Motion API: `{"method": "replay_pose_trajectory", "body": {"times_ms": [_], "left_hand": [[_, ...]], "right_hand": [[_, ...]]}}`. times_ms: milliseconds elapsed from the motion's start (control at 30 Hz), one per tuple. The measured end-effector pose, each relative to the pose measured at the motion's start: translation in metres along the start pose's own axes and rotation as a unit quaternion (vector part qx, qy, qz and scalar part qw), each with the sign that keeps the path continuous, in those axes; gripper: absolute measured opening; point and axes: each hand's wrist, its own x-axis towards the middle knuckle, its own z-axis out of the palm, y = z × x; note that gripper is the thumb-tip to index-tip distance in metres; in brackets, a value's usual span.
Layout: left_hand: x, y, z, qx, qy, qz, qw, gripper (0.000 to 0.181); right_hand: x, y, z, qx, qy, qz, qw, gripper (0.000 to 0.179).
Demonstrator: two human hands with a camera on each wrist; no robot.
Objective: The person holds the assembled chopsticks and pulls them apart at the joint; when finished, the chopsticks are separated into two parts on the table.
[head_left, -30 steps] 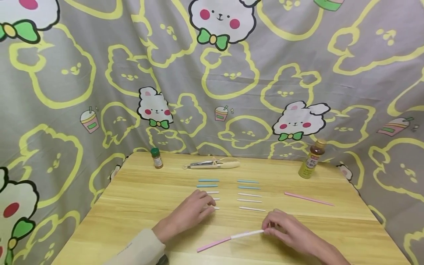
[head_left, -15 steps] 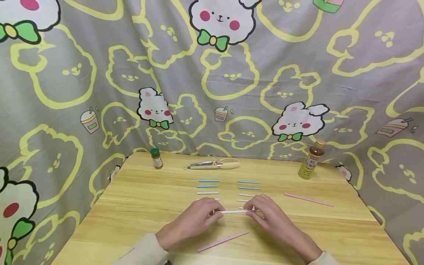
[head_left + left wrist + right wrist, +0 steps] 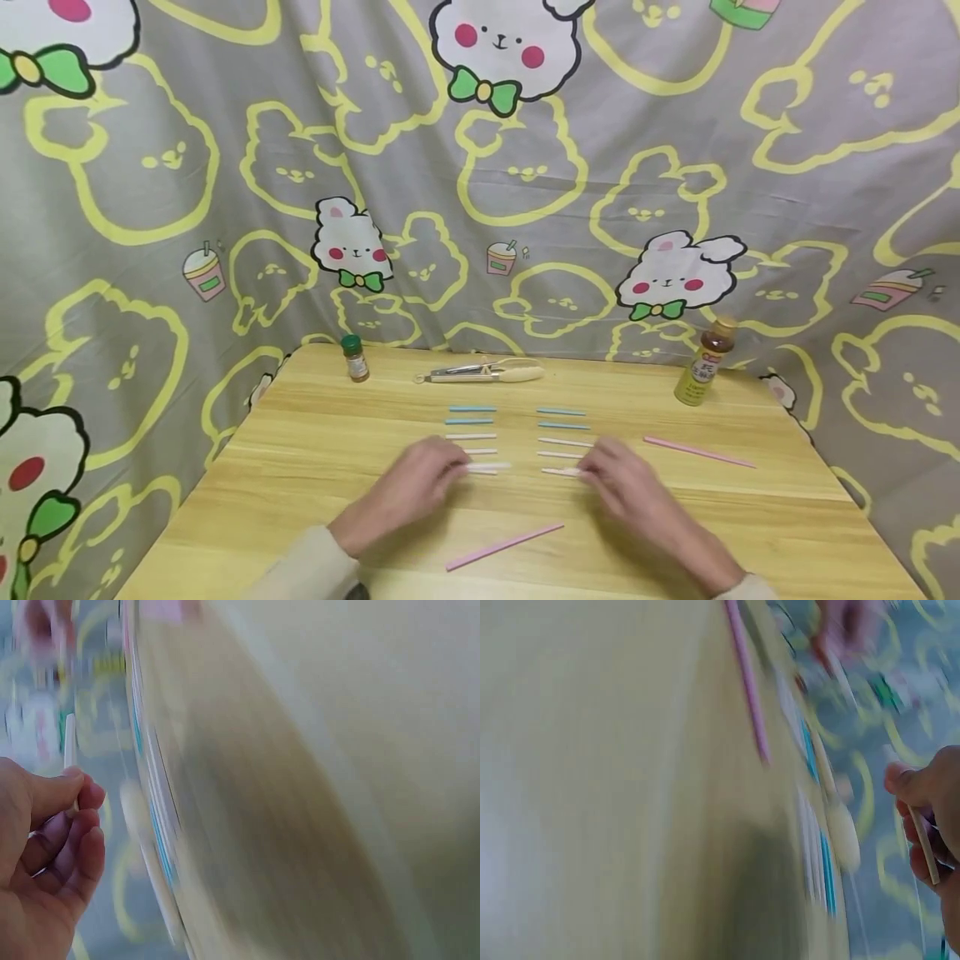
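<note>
My left hand [image 3: 416,483] pinches a short white stick [image 3: 70,742] between thumb and fingers, its free end pointing inward. Another short white stick [image 3: 925,844] is gripped in my right hand [image 3: 630,487], opposite the left. Both hands are slightly blurred, close over the near ends of two columns of short sticks. Each column has blue sticks at the back, such as the left blue stick [image 3: 472,409] and the right blue stick [image 3: 562,412], and white sticks in front, such as the white stick [image 3: 471,437]. A longer pink stick [image 3: 504,547] lies slanted nearer the body.
A second pink stick [image 3: 699,452] lies to the right on the wooden table [image 3: 300,433]. Along the back are a green-capped spice jar [image 3: 356,360], tongs [image 3: 480,372] and a sauce bottle [image 3: 702,367]. A patterned curtain [image 3: 420,167] hangs behind.
The right hand picked up the white stick lying against the near pink stick. Both hands held it by its ends over the columns; now they are apart, each with a short white piece.
</note>
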Motion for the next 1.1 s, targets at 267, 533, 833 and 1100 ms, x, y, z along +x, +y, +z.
{"method": "replay_pose_trajectory", "body": {"times_ms": [267, 533, 833, 1100], "left_hand": [[-0.018, -0.036, -0.016, -0.031, -0.023, -0.105, 0.9937, 0.011], [-0.016, -0.024, 0.004, -0.018, -0.058, -0.074, 0.9954, 0.007], [-0.016, -0.016, 0.012, 0.017, -0.077, -0.042, 0.9960, 0.007], [-0.018, -0.017, 0.012, 0.029, -0.075, -0.038, 0.9960, 0.005]], "right_hand": [[-0.022, 0.021, -0.022, 0.001, -0.063, 0.159, 0.9853, 0.012], [-0.022, 0.010, 0.003, 0.044, -0.108, 0.173, 0.9780, 0.013], [-0.012, 0.000, 0.023, 0.063, -0.146, 0.151, 0.9756, 0.010], [-0.006, 0.000, 0.034, 0.035, -0.137, 0.137, 0.9803, 0.012]]}}
